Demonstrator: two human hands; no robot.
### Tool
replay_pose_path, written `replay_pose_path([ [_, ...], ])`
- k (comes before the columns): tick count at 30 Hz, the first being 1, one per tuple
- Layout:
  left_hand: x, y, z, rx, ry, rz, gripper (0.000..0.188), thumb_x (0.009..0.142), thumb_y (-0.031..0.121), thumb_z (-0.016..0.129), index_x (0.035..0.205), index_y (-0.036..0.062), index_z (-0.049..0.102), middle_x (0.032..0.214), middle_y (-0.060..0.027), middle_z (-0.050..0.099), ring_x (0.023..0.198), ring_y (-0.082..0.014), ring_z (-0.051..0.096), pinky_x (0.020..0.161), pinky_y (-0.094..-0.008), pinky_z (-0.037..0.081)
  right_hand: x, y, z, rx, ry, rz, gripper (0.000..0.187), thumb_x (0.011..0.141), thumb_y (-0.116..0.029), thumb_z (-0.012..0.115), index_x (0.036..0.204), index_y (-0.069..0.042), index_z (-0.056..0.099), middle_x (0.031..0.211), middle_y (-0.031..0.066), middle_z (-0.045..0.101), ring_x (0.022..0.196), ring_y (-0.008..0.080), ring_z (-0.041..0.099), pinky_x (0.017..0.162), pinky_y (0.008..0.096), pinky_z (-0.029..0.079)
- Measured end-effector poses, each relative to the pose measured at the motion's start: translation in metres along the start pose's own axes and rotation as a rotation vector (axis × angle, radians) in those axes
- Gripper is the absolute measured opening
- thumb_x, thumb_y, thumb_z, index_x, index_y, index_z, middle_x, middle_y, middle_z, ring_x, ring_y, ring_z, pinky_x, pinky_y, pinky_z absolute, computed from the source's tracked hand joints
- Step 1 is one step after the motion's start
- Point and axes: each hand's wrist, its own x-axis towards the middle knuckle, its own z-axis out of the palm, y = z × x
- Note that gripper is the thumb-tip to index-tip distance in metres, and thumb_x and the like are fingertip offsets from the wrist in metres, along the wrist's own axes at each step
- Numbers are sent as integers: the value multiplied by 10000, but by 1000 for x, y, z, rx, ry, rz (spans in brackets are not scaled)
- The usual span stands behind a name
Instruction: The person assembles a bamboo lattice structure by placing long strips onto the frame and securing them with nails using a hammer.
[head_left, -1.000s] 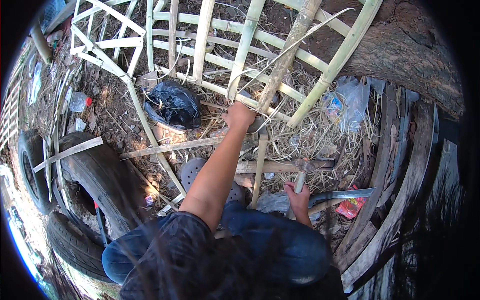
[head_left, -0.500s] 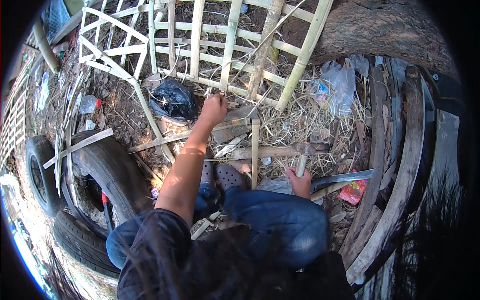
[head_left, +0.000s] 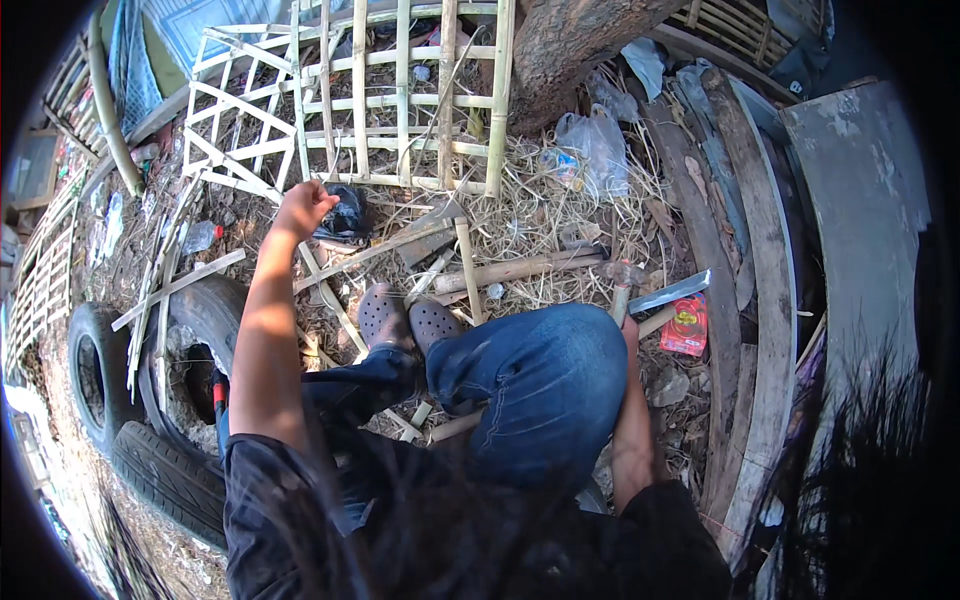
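Observation:
My left hand (head_left: 303,210) is raised beside a black plastic bag (head_left: 345,215). Its fingers are curled together, and anything pinched in them is too small to make out. Beyond it lies a bamboo lattice (head_left: 404,110) of crossed split strips, its near edge apart from my hand. At the right, my right hand (head_left: 630,330) grips a hammer (head_left: 620,298) by its pale handle, head up; my knee hides part of that hand. A machete blade (head_left: 672,292) shows just beside the hammer.
Old tyres (head_left: 190,310) lie at the left, with thin bamboo strips (head_left: 180,289) across them. Wooden planks (head_left: 755,210) line the right side, near a red packet (head_left: 686,325). A tree trunk (head_left: 570,50) rises behind. Shavings and a wooden pole (head_left: 520,270) cover the ground ahead.
My left hand has come away from the lattice's near edge and moved left. My right hand, still gripping the hammer, has sunk partly behind my knee. The view has shifted.

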Motion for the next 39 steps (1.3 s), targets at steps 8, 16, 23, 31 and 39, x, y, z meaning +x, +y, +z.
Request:
replay_pose_path([
  [8, 4, 50, -105, 275, 164, 311, 193, 817, 148, 689, 785, -10, 584, 722, -131, 606, 670, -234, 573, 651, -353, 461, -44, -18, -92, -11, 148, -149, 115, 877, -75, 639, 926, 24, 609, 869, 121, 692, 715, 161, 662, 586, 266, 518],
  [16, 21, 135, -135, 429, 135, 410, 276, 855, 241, 692, 880, -23, 618, 773, -167, 633, 720, -287, 606, 697, -375, 480, -56, -91, -155, 85, 305, -257, 130, 888, -74, 611, 945, 0, 520, 900, 159, 695, 551, 117, 608, 412, 214, 424],
  [23, 23, 154, -192, 516, 172, 429, 210, 887, 188, 626, 845, -12, 582, 820, -147, 585, 742, -263, 589, 699, -375, 472, -33, -159, -151, 98, 305, -343, 113, 876, -60, 623, 905, -28, 519, 897, 163, 696, 435, 66, 477, 382, 203, 372],
  [31, -56, 95, -282, 408, 455, 252, 208, 917, 171, 599, 867, -24, 545, 797, -100, 554, 697, -201, 524, 685, -331, 432, 23, -245, -103, -59, 142, -391, 129, 874, -95, 629, 881, -59, 506, 868, 141, 699, 409, 62, 450, 360, 215, 343],
  [39, -120, -5, -312, 274, 683, 61, 221, 975, 222, 543, 900, 14, 554, 799, -37, 537, 727, -130, 478, 627, -294, 383, 6, -269, -84, -145, 30, -215, 106, 833, -94, 680, 876, -5, 641, 679, 33, 624, 442, 68, 493, 405, 236, 394],
])
